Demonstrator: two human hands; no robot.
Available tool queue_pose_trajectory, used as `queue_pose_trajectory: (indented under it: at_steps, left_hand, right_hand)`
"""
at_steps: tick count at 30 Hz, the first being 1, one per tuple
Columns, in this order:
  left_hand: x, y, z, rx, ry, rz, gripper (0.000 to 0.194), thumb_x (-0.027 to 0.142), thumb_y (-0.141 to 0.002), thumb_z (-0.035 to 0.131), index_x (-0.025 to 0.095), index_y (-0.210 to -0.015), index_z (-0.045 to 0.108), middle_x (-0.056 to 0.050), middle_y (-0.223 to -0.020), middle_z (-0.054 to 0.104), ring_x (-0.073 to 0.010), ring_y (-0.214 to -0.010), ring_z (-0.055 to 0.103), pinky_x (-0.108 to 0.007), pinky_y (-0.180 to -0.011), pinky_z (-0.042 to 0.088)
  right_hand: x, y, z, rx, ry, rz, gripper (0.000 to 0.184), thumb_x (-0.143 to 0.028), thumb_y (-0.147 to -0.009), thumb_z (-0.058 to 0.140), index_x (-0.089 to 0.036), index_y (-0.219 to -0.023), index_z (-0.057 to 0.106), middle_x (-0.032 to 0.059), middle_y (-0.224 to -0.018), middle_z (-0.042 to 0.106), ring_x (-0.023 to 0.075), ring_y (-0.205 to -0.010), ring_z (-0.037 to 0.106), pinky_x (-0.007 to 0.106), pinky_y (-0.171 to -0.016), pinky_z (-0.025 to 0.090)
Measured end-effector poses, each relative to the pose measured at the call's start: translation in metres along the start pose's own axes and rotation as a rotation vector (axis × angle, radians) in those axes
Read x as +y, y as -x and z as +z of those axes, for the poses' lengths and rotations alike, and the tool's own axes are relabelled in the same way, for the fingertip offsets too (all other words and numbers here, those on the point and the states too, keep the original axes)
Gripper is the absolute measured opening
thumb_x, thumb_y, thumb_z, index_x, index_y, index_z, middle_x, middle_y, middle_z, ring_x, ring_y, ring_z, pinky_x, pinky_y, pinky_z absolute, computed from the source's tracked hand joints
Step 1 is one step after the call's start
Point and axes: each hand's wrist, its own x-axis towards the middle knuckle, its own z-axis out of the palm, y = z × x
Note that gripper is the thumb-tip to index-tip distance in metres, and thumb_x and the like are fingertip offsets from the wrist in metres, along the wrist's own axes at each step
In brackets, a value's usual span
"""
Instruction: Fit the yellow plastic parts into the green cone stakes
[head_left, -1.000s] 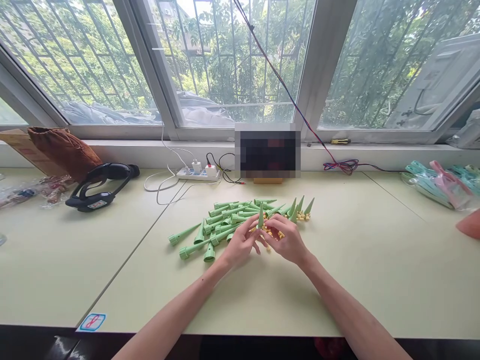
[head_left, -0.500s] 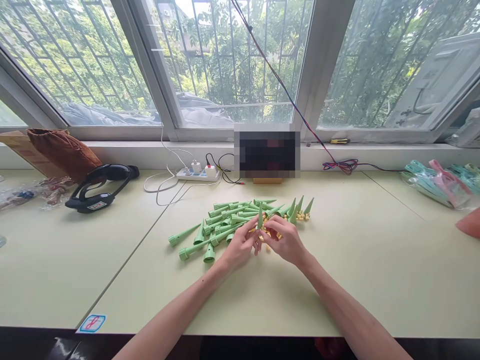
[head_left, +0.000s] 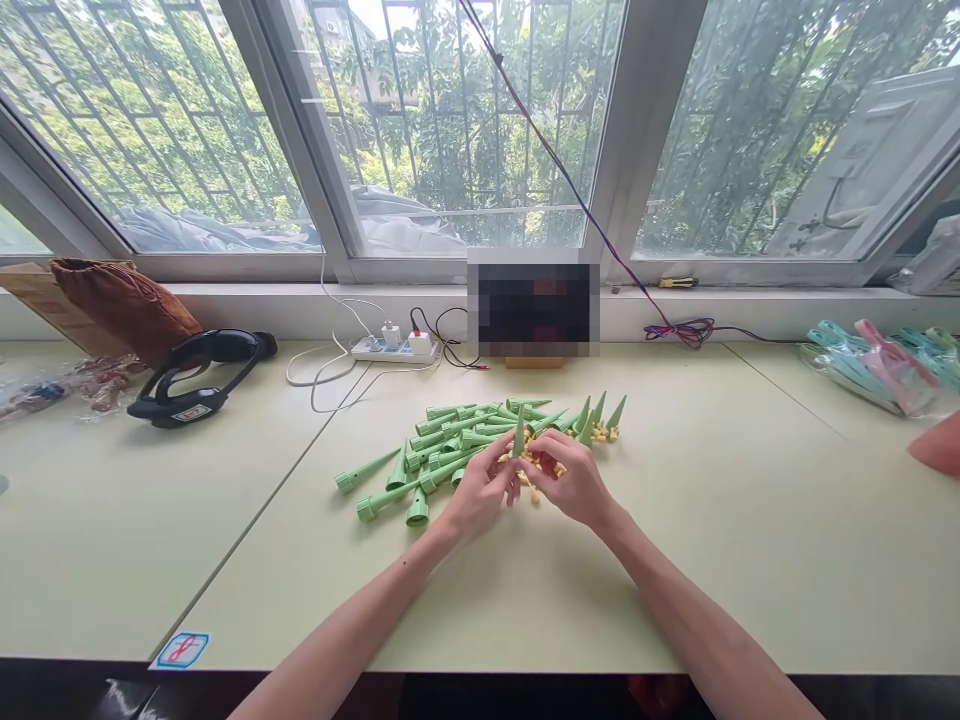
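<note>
My left hand [head_left: 480, 492] is closed round the lower end of a green plastic watering spike [head_left: 519, 432], which points upward. Against the base of that spike my right hand [head_left: 571, 476] is pinched; its fingertips hide whatever is between them. Small yellow plastic pieces [head_left: 535, 494] lie under and around the hands, partly covered by them. To the left spreads a pile of similar green spikes [head_left: 390, 500] with ridged, wide ends, most lying flat. Several more green spikes [head_left: 615, 412] stand upright just beyond my right hand, with yellow pieces at their bases.
Along the window sit a power strip [head_left: 394, 349] with white cables, a blurred-out screen [head_left: 536, 310] and a coil of red-blue wire [head_left: 686, 330]. A black headset [head_left: 202, 380] and brown pouch [head_left: 124, 305] are at left. Bagged straps [head_left: 862, 370] lie at right.
Both hands stay at the spike's base in almost the same pose. The view has shifted very slightly; nothing else has visibly moved.
</note>
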Motion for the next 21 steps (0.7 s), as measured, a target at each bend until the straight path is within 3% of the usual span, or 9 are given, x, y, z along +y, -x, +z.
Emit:
queue_pose_trajectory:
  at_steps: [8, 13, 21]
  left_hand:
    - [0.006, 0.004, 0.005, 0.027, -0.136, -0.062, 0.051, 0.041, -0.091, 0.056, 0.024, -0.139, 0.047, -0.004, -0.092, 0.059, -0.0075, -0.054, 0.052, -0.022, -0.049, 0.046]
    - [0.009, 0.006, 0.006, -0.016, -0.244, -0.014, 0.047, 0.039, -0.092, 0.055, 0.026, -0.137, 0.048, -0.006, -0.102, 0.060, -0.0062, -0.054, 0.052, -0.021, -0.050, 0.047]
    - [0.008, 0.005, 0.004, -0.075, -0.331, -0.006, 0.048, 0.036, -0.094, 0.051, 0.027, -0.141, 0.041, -0.007, -0.106, 0.064, -0.0066, -0.050, 0.057, -0.023, -0.053, 0.051]
  right_hand:
    - [-0.005, -0.008, -0.011, 0.157, -0.107, 0.144, 0.021, -0.036, -0.095, 0.053, -0.019, -0.096, 0.065, 0.0066, -0.088, 0.065, 0.0159, -0.068, 0.059, 0.029, -0.060, 0.050]
    - [-0.002, -0.008, -0.012, 0.124, -0.216, 0.205, 0.030, -0.039, -0.094, 0.055, -0.019, -0.114, 0.064, 0.0088, -0.103, 0.068, 0.0189, -0.082, 0.064, 0.029, -0.064, 0.055]
    - [-0.004, -0.007, -0.013, 0.078, -0.228, 0.189, 0.023, -0.035, -0.093, 0.056, -0.020, -0.108, 0.065, 0.0040, -0.084, 0.066, 0.0166, -0.073, 0.060, 0.027, -0.059, 0.050]
